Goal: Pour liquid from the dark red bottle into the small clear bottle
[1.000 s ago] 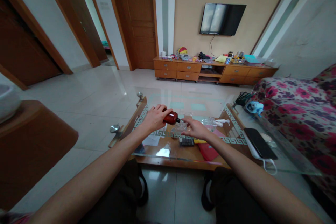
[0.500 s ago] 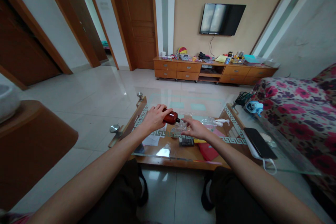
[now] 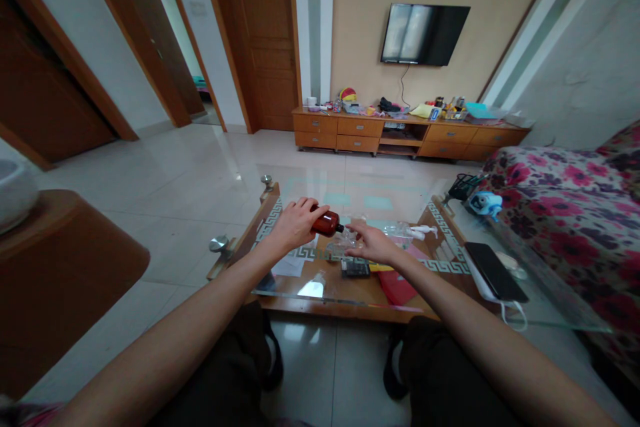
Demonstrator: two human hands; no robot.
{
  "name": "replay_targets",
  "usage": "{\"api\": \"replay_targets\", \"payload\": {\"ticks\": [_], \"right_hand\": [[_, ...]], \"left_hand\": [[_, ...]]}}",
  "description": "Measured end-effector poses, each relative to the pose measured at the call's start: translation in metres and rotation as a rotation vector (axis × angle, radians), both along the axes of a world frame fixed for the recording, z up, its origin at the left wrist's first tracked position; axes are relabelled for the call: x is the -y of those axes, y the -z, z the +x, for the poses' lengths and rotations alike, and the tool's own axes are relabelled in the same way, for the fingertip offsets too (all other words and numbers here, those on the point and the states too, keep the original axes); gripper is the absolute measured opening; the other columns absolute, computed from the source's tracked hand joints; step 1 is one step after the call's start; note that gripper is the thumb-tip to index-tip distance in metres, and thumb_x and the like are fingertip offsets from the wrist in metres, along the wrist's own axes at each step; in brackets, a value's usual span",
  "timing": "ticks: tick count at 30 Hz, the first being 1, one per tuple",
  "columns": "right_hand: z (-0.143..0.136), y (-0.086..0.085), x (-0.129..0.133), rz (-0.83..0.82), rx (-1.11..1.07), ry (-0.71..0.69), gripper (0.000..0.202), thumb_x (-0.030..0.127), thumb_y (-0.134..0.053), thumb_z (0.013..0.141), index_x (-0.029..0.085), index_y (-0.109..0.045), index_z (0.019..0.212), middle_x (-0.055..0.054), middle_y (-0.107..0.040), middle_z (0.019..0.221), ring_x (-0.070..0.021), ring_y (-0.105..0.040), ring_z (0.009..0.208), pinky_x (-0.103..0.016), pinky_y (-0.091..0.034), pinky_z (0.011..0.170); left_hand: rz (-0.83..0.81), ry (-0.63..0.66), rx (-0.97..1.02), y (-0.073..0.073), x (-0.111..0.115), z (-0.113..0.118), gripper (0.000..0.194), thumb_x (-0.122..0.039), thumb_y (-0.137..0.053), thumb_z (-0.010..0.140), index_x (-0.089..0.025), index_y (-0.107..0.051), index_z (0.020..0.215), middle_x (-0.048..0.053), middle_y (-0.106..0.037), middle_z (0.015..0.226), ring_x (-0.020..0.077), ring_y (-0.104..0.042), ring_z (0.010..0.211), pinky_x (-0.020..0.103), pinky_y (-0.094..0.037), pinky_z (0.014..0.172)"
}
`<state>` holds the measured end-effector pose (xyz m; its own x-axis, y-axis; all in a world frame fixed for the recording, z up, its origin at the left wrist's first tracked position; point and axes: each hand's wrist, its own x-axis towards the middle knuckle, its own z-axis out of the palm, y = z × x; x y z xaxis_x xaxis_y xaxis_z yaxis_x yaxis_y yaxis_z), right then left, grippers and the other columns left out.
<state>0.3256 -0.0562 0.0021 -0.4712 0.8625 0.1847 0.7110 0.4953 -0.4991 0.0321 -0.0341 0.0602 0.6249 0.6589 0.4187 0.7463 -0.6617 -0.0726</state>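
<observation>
My left hand [image 3: 299, 221] is wrapped round a reddish-brown bottle [image 3: 327, 223]. The bottle lies tipped on its side above the glass table, its dark neck pointing right. Close to that neck, my right hand [image 3: 370, 242] has thumb and fingers curled about a clear, see-through thing [image 3: 349, 239], whose exact kind I cannot make out. More clear plastic [image 3: 336, 251] shows below the bottle, on the glass. Behind my right hand lies a clear bottle [image 3: 399, 231] with a white pump head [image 3: 424, 232].
The glass tabletop [image 3: 300, 295] carries a dark phone [image 3: 495, 271] on a white object, a pen holder [image 3: 461, 187] and a blue-and-white figure [image 3: 485, 205]. Papers [image 3: 289, 267], a black box [image 3: 355, 269] and a red packet [image 3: 397, 288] show at the lower shelf. A flowered sofa [image 3: 565, 213] stands right.
Both hands and the brown bottle stay almost where they were. The view has shifted very slightly.
</observation>
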Motion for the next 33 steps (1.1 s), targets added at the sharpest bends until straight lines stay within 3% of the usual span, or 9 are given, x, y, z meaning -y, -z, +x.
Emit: {"api": "replay_targets", "payload": {"ticks": [33], "right_hand": [[0.0023,0.009,-0.0044,-0.013,-0.008,0.006,0.084,0.052,-0.087,0.079,0.026,-0.054,0.152,-0.011,-0.073,0.125,-0.0265,-0.07,0.097,-0.039,-0.054,0.086]], "left_hand": [[0.009,0.009,-0.015,-0.0014,0.0006,0.0027,0.077,-0.015,-0.071,0.079,-0.034,-0.046,0.149,0.011,-0.057,0.136,0.0341,-0.049,0.128,0.049,-0.042,0.105]]}}
